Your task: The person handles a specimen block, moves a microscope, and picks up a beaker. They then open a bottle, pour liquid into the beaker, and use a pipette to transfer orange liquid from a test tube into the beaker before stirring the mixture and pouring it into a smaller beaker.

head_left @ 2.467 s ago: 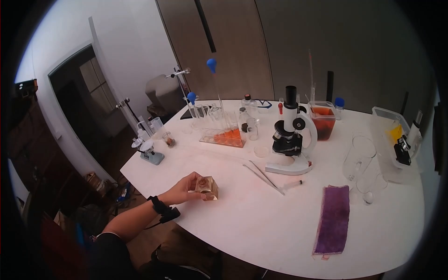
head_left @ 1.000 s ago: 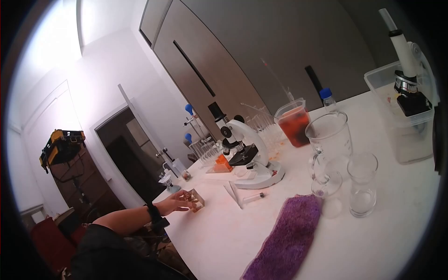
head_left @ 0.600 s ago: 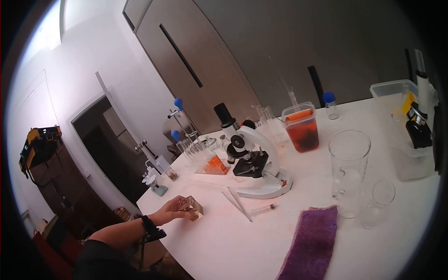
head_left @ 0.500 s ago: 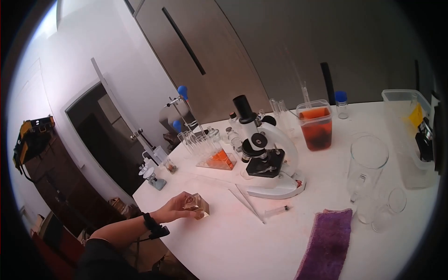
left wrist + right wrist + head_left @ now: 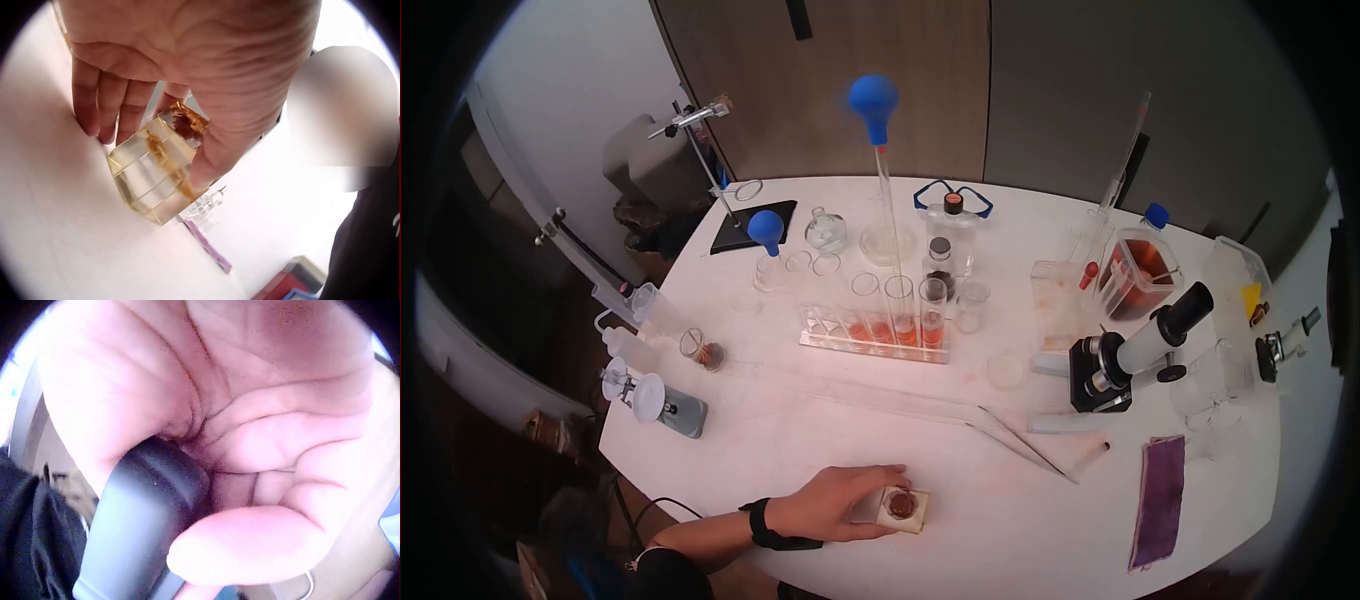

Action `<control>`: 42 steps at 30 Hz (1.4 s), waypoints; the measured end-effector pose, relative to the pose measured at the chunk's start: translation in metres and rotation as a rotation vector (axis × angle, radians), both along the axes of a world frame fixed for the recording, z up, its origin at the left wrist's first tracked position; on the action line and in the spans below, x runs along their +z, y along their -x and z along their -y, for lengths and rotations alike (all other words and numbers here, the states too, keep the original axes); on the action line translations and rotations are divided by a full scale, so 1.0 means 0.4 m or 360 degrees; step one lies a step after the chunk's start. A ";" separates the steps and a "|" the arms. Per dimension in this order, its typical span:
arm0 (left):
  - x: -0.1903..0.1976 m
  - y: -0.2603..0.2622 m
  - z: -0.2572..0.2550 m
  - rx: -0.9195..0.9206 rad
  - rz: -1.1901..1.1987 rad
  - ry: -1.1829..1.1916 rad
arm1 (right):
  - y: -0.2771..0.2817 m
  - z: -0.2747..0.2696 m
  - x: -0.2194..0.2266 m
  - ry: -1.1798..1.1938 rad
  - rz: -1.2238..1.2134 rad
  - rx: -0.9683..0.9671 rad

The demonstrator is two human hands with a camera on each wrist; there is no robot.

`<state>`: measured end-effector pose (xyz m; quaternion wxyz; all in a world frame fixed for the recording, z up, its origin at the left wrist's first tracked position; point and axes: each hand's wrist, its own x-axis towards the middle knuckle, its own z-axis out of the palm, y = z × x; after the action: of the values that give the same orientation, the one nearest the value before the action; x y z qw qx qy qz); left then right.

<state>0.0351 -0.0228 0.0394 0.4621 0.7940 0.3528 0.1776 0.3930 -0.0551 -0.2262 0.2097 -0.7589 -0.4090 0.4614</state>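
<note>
My left hand (image 5: pixel 830 503) grips a clear, yellowish block (image 5: pixel 915 522) with a reddish-brown shape in it, thumb and fingers on opposite sides, near the table's front edge. In the left wrist view the left hand (image 5: pixel 206 56) has its thumb against one face of the faceted block (image 5: pixel 140 178); some fingertips lie close to the white surface. The right hand (image 5: pixel 250 425) shows only in the right wrist view, its fingers curled round a dark, rounded object (image 5: pixel 150 487) like a handle. What that object belongs to is hidden.
A small scale (image 5: pixel 680 412) stands at left, a rack (image 5: pixel 875 348) with tubes of orange liquid in the middle. Tweezers (image 5: pixel 1030 450), a microscope (image 5: pixel 1135 355), a tub of red liquid (image 5: pixel 1135 275) and a purple cloth (image 5: pixel 1160 500) are at right.
The head view has swung round and now looks down more steeply on the table. The left hand still holds the block, whose brown-topped face now points up at the head camera.
</note>
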 end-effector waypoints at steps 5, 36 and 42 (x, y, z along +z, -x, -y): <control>0.000 0.040 -0.022 -0.0124 -0.0008 -0.0057 | 0.079 0.094 0.050 0.0114 0.0116 -0.0078; -0.037 0.056 0.002 0.0320 0.0177 -0.0033 | 0.016 0.651 0.554 -0.0034 -0.0513 0.1165; -0.016 0.053 -0.013 0.0321 0.0166 -0.0043 | 0.184 0.288 0.909 -0.0681 -0.0496 0.1173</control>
<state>0.0140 -0.0175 0.0331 0.4488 0.7503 0.4040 0.2691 0.3193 -0.1701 0.1376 0.2425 -0.4238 -0.7015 0.5191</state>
